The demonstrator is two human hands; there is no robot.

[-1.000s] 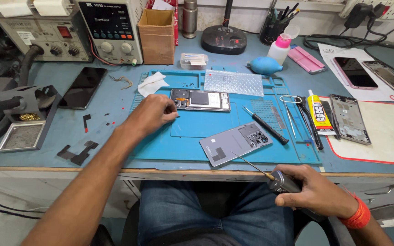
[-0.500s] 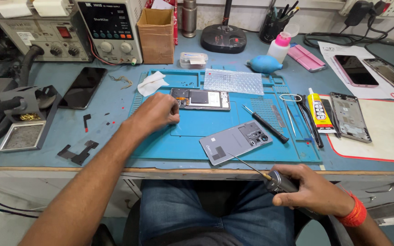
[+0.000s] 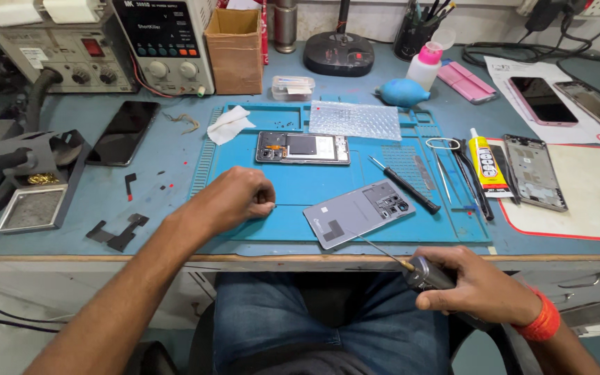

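My left hand (image 3: pixel 236 199) rests on the blue work mat (image 3: pixel 293 187), fingers curled shut as if pinching something too small to see. Just beyond it lies an opened phone (image 3: pixel 303 148) with its insides showing. A grey phone back cover (image 3: pixel 364 212) lies tilted on the mat to the right of that hand. My right hand (image 3: pixel 477 286) hangs below the desk's front edge, gripping a precision screwdriver (image 3: pixel 411 267) whose thin shaft points up toward the back cover.
On the mat: a black screwdriver (image 3: pixel 404 184), tweezers (image 3: pixel 446 170), a glue tube (image 3: pixel 484 163), bubble wrap (image 3: pixel 355 119). A phone frame (image 3: pixel 535 171) lies on the red-edged pad, a black phone (image 3: pixel 123 132) at left. A power supply (image 3: pixel 164 43), cardboard box (image 3: pixel 234 50) and blue air blower (image 3: pixel 401 92) stand behind.
My left hand has drawn back from the opened phone toward the front of the mat and closed its fingers. My right hand with the screwdriver stayed put.
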